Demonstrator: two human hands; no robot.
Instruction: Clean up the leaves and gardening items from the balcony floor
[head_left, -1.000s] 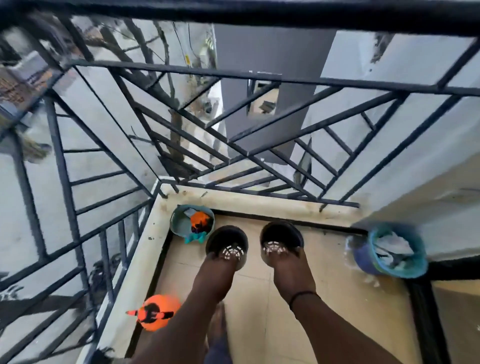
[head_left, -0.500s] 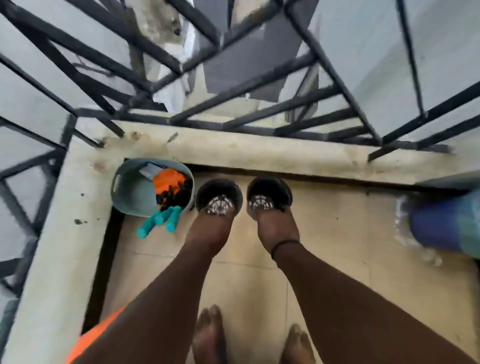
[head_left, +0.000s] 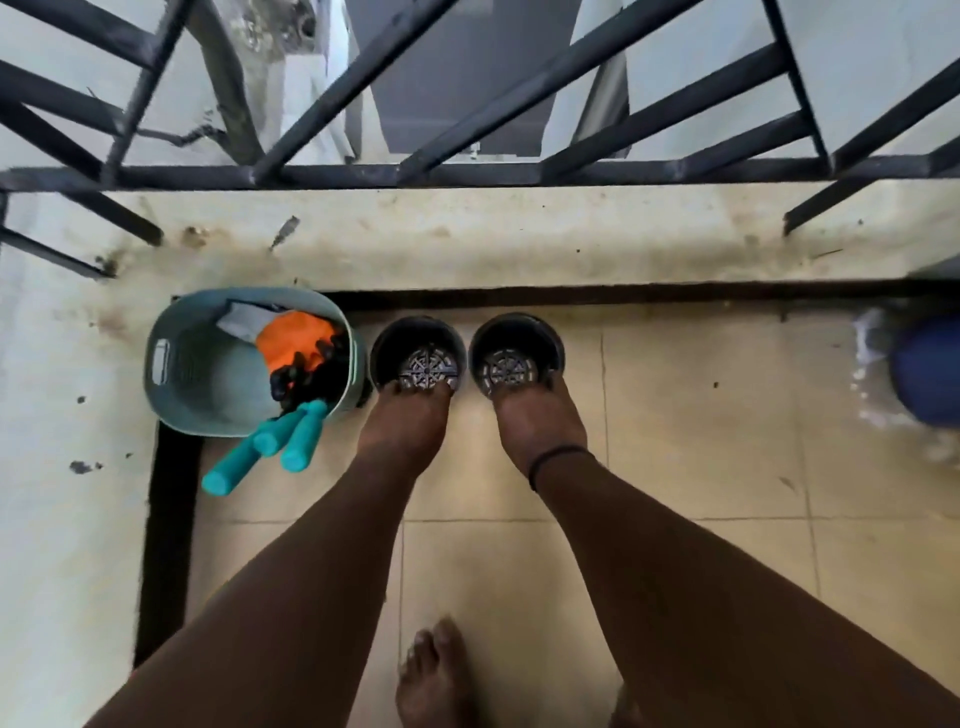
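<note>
Below, two round black plastic nursery pots sit side by side on the beige tiled balcony floor, just short of the dark strip at the foot of the stained concrete ledge. Left black pot: open mouth up, pale spoked drainage grid showing at its bottom, empty inside. Right black pot: same make, same grid, also empty. The two rims are nearly touching.

Left hand reaches down from above and grips the near rim of the left pot, fingers curled over the edge. Right hand grips the near rim of the right pot the same way; a thin black band circles that wrist. Whether the pots rest on the tiles or hang just above them, I cannot tell.

Just left of the left pot, touching or nearly so, stands a pale teal oval plastic basket with a slot handle in its wall. Inside: an orange and black item, a grey flat piece, dark tangled parts. Three teal tool handles lean out over its near rim.

At the right edge, blurred, a blue rounded container lies against clear crinkled plastic.

Black metal railing runs along the ledge top. A bare foot shows at the bottom edge.

No brand, label or readable writing on any pot, basket or tool.
</note>
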